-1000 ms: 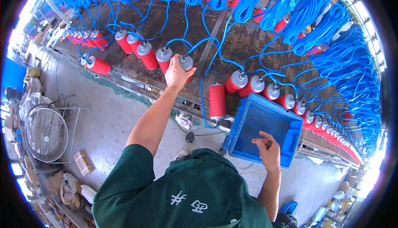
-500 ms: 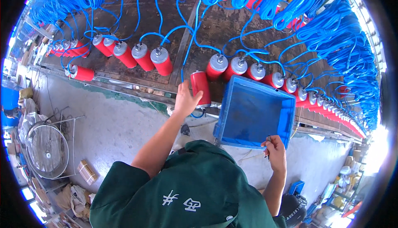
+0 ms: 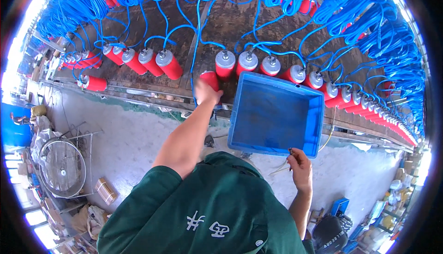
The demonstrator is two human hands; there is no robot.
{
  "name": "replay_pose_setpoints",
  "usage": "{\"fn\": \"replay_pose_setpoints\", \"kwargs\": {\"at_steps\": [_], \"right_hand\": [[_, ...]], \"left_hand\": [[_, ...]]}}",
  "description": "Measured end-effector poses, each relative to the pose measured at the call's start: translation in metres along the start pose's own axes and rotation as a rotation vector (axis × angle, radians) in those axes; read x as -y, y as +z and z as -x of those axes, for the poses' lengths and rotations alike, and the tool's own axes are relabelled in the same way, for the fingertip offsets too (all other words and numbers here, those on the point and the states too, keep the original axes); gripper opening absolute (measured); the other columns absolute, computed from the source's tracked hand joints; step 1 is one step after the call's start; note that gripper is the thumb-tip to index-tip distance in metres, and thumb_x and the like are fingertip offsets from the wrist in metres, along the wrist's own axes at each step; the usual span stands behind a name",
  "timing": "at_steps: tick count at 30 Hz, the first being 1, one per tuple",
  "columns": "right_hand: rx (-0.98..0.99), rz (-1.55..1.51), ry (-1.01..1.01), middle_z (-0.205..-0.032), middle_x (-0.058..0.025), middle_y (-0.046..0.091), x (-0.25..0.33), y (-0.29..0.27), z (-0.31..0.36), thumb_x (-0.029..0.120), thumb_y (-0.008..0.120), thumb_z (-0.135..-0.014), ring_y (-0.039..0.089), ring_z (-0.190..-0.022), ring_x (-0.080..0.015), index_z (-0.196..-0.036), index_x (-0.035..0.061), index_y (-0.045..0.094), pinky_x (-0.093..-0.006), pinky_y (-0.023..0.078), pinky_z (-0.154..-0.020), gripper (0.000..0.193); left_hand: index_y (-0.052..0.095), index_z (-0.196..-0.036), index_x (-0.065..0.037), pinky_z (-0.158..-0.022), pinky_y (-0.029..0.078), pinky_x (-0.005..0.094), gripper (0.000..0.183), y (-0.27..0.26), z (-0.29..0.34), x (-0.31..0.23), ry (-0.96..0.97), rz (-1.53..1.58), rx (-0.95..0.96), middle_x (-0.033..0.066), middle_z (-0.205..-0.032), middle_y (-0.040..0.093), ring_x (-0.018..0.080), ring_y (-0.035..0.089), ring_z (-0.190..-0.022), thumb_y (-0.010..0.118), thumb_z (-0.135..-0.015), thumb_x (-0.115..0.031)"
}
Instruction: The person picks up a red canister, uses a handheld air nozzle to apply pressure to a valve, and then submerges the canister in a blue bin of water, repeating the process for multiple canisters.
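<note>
My left hand (image 3: 206, 93), blurred by motion, is wrapped round a red cylinder (image 3: 209, 77) at the near edge of the table. A blue cord (image 3: 194, 64) runs down beside it; the lower part of the cylinder is mostly covered by the hand. To its right stands a red cylinder with a silver cap (image 3: 225, 61) and a cord from its top. My right hand (image 3: 302, 167) pinches a small dark piece (image 3: 291, 151), too small to name, just below the near right corner of a blue plastic crate (image 3: 234, 115).
Rows of red cylinders (image 3: 170, 65) line the worn table (image 3: 138, 23), one lying on its side (image 3: 94, 83) at the left. Coiled blue cables (image 3: 341, 7) hang along the far side. Below left are a round wire-frame stand (image 3: 62, 168) and a small carton (image 3: 106, 190) on the floor.
My left hand has carried the red cylinder farther in over the table edge, and it appears more tilted. The whole view has shifted slightly. My right hand still pinches the small piece.
</note>
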State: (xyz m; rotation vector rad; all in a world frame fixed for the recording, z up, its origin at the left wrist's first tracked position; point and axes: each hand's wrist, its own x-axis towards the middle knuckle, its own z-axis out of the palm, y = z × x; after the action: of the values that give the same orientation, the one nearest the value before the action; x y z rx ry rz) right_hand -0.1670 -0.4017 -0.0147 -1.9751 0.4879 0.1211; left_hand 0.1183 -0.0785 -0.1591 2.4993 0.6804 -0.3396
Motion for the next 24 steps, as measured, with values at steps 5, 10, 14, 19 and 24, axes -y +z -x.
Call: {"fn": "replay_pose_setpoints", "kwargs": {"at_steps": [5, 10, 14, 19, 24], "right_hand": [[-0.021, 0.020, 0.008, -0.090, -0.0043, 0.070, 0.001, -0.013, 0.004, 0.006, 0.067, -0.099, 0.062, -0.077, -0.0105, -0.124, -0.0001, 0.069, -0.0264, 0.051, -0.065, 0.025], [-0.058, -0.147, 0.061, -0.093, -0.0057, 0.072, -0.030, -0.023, -0.008, 0.009, 0.071, -0.096, 0.065, -0.077, -0.0097, -0.116, -0.0021, 0.071, -0.0278, 0.053, -0.068, 0.023], [-0.002, -0.097, 0.135, -0.094, -0.0055, 0.073, -0.022, -0.025, -0.020, 0.008, 0.071, -0.096, 0.065, -0.078, -0.0101, -0.120, -0.0013, 0.070, -0.0278, 0.054, -0.068, 0.026], [0.088, -0.226, -0.001, -0.094, -0.0069, 0.072, 0.010, -0.010, -0.033, 0.011, 0.071, -0.099, 0.067, -0.080, -0.0108, -0.128, -0.0013, 0.069, -0.0271, 0.055, -0.069, 0.031], [0.167, -0.074, -0.193, -0.092, -0.0153, 0.073, 0.034, -0.002, -0.047, 0.010, 0.071, -0.099, 0.070, -0.081, -0.0204, -0.131, -0.0026, 0.065, -0.0338, 0.056, -0.073, 0.035]], "left_hand": [[0.046, -0.145, 0.001, -0.108, 0.053, 0.0464, 0.098, -0.020, -0.025, 0.035, 0.165, 0.157, 0.064, 0.0274, -0.135, 0.066, 0.0425, 0.065, -0.126, 0.093, -0.068, -0.037], [0.039, -0.155, 0.001, -0.108, 0.052, 0.0440, 0.101, -0.089, 0.021, 0.049, 0.416, 0.447, 0.130, 0.0248, -0.133, 0.066, 0.0376, 0.065, -0.127, 0.090, -0.072, -0.023], [0.040, -0.156, -0.006, -0.110, 0.051, 0.0453, 0.101, -0.149, 0.063, 0.031, 0.812, 0.206, 0.061, 0.0215, -0.139, 0.062, 0.0386, 0.063, -0.129, 0.089, -0.068, -0.016], [0.042, -0.157, -0.013, -0.110, 0.051, 0.0490, 0.102, -0.172, 0.103, 0.004, 1.101, -0.066, 0.141, 0.0157, -0.139, 0.059, 0.0431, 0.058, -0.128, 0.086, -0.065, -0.016], [0.046, -0.156, -0.013, -0.111, 0.049, 0.0492, 0.101, -0.147, 0.131, -0.013, 1.261, -0.225, 0.233, 0.0145, -0.141, 0.059, 0.0400, 0.058, -0.128, 0.087, -0.063, -0.014]]}}
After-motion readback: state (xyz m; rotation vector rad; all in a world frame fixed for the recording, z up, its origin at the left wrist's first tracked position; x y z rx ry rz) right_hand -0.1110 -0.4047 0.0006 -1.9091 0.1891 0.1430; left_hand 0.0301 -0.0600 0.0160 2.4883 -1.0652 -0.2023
